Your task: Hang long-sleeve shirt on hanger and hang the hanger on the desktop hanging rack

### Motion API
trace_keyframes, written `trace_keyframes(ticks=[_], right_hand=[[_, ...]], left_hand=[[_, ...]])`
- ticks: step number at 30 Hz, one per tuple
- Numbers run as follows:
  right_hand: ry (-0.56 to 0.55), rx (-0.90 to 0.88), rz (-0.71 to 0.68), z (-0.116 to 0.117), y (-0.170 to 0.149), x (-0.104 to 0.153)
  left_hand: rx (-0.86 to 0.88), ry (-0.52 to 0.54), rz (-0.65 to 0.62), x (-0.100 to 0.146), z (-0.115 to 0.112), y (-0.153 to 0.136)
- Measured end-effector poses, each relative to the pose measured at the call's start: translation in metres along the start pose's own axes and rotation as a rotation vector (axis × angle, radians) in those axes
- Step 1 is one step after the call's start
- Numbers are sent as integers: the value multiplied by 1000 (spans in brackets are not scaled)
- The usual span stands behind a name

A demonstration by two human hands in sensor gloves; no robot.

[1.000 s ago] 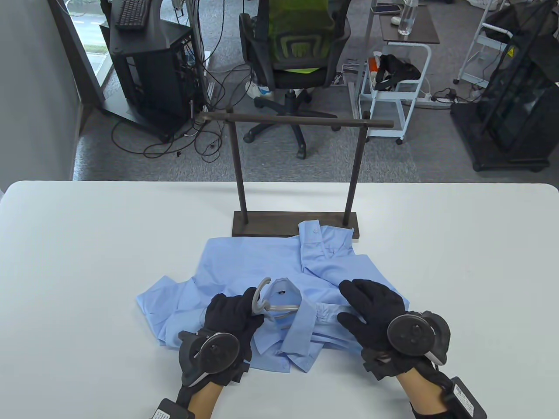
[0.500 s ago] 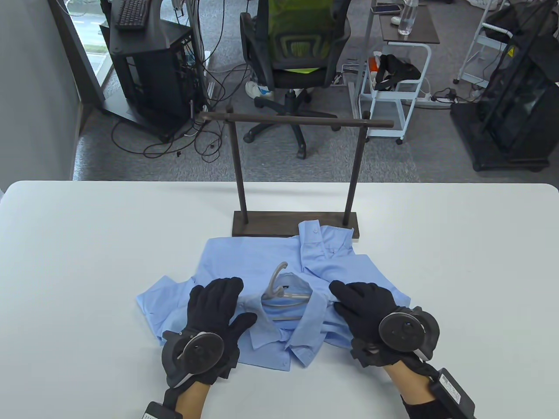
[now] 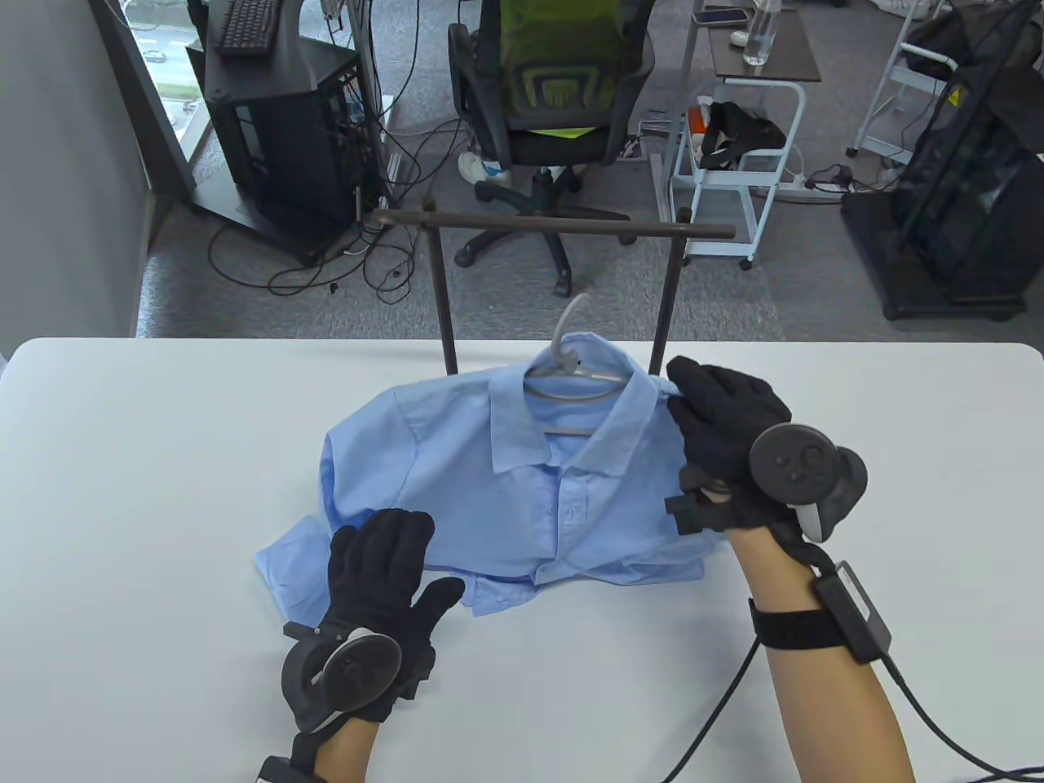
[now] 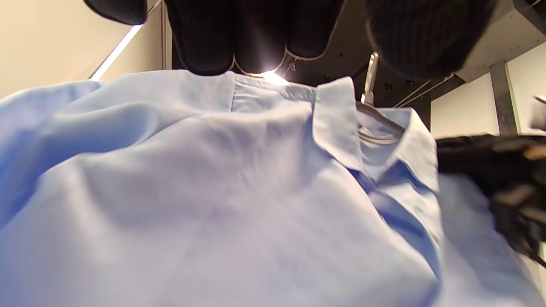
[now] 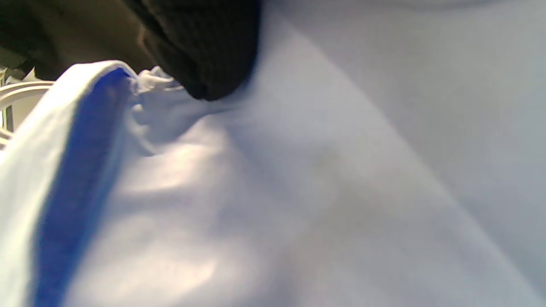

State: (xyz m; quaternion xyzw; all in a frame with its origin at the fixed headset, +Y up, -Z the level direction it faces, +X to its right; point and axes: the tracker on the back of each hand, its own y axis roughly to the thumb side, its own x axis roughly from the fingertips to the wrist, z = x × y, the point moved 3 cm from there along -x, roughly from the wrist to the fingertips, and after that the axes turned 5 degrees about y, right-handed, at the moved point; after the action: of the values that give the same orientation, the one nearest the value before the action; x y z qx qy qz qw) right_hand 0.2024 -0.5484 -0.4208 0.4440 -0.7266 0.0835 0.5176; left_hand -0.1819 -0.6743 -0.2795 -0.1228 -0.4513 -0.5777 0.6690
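Note:
A light blue long-sleeve shirt (image 3: 506, 481) sits on a pale grey hanger (image 3: 571, 379), whose hook (image 3: 568, 325) pokes up from the collar. My right hand (image 3: 714, 412) grips the shirt's right shoulder over the hanger's end and holds it raised, in front of the dark desktop rack (image 3: 555, 224). The shirt's lower part still lies on the white table (image 3: 122, 489). My left hand (image 3: 379, 555) rests flat, fingers straight, on the shirt's lower left. In the left wrist view the shirt (image 4: 213, 192) and hanger (image 4: 375, 123) fill the frame. The right wrist view shows only fabric (image 5: 341, 170) and a fingertip (image 5: 204, 47).
The raised shirt hides the rack's base; its two posts (image 3: 443, 302) stand behind the collar. A cable (image 3: 718, 718) runs from my right wrist across the table's near right. Beyond the table are an office chair (image 3: 555, 90), a computer stand (image 3: 277, 122) and a white cart (image 3: 742, 155).
My right hand took hold of the shirt's shoulder and lifted shirt and hanger up and away towards the rack. The left hand let go of the hook earlier and now lies flat, slightly nearer me.

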Motion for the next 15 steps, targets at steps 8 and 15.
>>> trace_keyframes(ticks=[8,15], right_hand=[[35,-24,146,21,-10,-62],[85,-12,208,52,-24,-77]], left_hand=[[-22,-60,-15,1,-13,2],[-29,-93,0,1,-17,-2]])
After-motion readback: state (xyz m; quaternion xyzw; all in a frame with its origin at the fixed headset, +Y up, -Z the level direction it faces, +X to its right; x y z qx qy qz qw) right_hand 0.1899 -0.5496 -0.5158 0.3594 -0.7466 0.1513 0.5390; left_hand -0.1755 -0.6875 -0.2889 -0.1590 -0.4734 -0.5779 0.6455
